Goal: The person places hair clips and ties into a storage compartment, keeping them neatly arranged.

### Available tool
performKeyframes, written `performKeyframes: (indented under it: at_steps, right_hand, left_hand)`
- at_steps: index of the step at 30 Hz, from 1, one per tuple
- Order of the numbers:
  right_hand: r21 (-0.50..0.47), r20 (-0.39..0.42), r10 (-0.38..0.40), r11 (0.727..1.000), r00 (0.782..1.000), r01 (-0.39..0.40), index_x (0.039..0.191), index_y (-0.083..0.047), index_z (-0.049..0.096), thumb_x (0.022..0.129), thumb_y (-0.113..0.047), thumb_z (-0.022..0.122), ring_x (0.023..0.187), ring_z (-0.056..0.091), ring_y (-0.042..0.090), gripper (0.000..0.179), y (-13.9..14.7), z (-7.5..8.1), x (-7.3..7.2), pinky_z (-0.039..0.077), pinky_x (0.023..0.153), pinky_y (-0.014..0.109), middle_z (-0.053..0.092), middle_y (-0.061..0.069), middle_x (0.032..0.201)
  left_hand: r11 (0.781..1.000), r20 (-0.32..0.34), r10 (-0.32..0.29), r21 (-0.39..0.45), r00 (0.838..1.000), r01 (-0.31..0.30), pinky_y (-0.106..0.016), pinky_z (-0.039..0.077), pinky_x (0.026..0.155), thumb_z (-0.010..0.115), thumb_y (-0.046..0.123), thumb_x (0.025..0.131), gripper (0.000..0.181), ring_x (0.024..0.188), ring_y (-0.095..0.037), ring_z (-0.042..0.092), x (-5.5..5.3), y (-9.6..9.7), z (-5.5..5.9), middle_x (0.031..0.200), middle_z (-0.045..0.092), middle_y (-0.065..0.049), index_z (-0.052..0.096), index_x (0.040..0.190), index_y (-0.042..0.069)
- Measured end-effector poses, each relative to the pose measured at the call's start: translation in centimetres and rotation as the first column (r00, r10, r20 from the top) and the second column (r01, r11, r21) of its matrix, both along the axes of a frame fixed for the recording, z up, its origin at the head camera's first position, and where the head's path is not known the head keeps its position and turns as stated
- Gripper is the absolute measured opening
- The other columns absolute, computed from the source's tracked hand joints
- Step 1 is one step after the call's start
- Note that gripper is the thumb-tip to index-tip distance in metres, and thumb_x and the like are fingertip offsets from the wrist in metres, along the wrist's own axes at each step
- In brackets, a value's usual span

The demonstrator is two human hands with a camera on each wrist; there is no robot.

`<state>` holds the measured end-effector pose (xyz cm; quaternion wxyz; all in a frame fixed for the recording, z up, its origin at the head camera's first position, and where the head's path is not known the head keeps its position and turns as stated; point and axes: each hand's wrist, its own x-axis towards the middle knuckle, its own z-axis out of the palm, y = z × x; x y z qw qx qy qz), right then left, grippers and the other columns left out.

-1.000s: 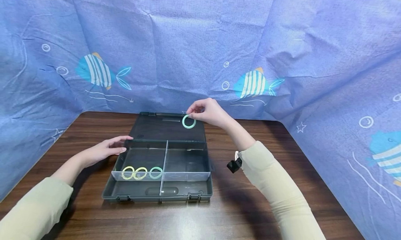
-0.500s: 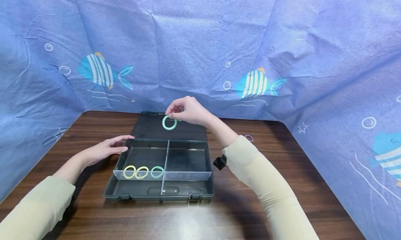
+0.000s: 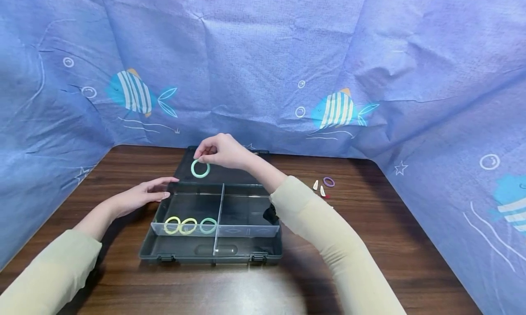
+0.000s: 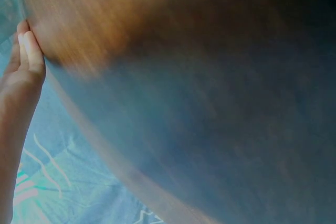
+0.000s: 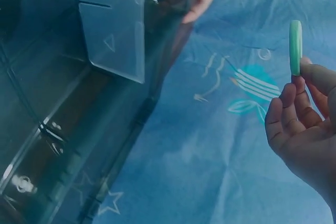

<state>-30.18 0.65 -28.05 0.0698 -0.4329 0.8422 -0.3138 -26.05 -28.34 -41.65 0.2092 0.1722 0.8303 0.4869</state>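
My right hand [image 3: 223,150] pinches a mint-green hair tie [image 3: 200,176] between thumb and fingers, above the opened lid [image 3: 246,171] of a dark see-through compartment box [image 3: 186,258]. In the right wrist view the hair tie [image 5: 295,48] is seen edge-on, standing up from the fingertips. My left hand [image 3: 141,196] rests with its fingers extended at the box's back left corner. Two yellow hair ties [image 3: 187,233] and a green hair tie [image 3: 207,233] lie in a row in the left compartment, by the clear divider [image 3: 246,231].
Right of the box, a purple hair tie [image 3: 328,182] and two pale hair clips [image 3: 315,185] lie on the brown wooden table [image 3: 370,242], with something small and red beside them. A blue fish-print cloth [image 3: 263,68] hangs around the back and sides.
My right hand has carried the mint-green hair tie leftward over the lid and slightly down. The purple hair tie and the clips have come into sight behind the sleeve. My left hand stays in place.
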Motion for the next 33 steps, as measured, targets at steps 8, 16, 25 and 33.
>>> performKeyframes:
  at_steps: [8,16,25,33]
  right_hand:
    - [0.036,0.027,0.089,0.995,0.996,-0.090,0.096,-0.012,0.071,0.090,-0.014,0.064,0.076,0.064,0.008,0.009,-2.2,-1.7,-0.1,0.049,0.068,0.018,0.069,-0.003,0.087]
    - [0.015,0.175,0.081,0.996,0.981,-0.084,0.095,-0.011,0.070,0.091,-0.012,0.062,0.070,0.064,0.022,0.009,-4.0,-3.8,-0.2,0.054,0.065,0.028,0.068,0.001,0.082]
    - [0.058,0.199,0.085,0.993,0.976,-0.098,0.094,-0.011,0.069,0.091,-0.011,0.062,0.072,0.066,0.027,0.008,-5.3,-6.1,-0.3,0.053,0.066,0.026,0.070,0.008,0.084]
    - [0.097,0.095,0.115,0.988,0.989,-0.124,0.092,-0.010,0.070,0.090,-0.011,0.063,0.066,0.066,0.018,0.007,-6.6,-8.1,0.0,0.048,0.060,0.014,0.069,0.002,0.082]
  left_hand:
    - [1.000,0.002,0.002,-0.002,1.000,-0.002,-0.065,0.025,0.101,0.048,0.029,0.099,0.050,0.137,-0.044,0.017,0.2,-0.1,0.1,0.153,0.019,-0.019,0.033,0.146,0.018]
    - [1.000,0.001,0.012,0.005,1.000,-0.012,-0.051,0.035,0.099,0.047,0.027,0.100,0.052,0.127,-0.035,0.035,0.0,-0.1,0.0,0.144,0.035,-0.019,0.029,0.147,0.014]
    - [1.000,0.016,0.010,0.018,1.000,-0.010,-0.053,0.036,0.100,0.047,0.025,0.100,0.055,0.129,-0.039,0.032,0.0,0.0,-0.1,0.145,0.032,-0.024,0.025,0.148,0.010]
    - [1.000,0.001,0.004,0.012,1.000,-0.004,-0.046,0.037,0.100,0.048,0.030,0.099,0.060,0.126,-0.031,0.038,-0.2,-0.1,-0.1,0.142,0.037,-0.023,0.023,0.149,0.008]
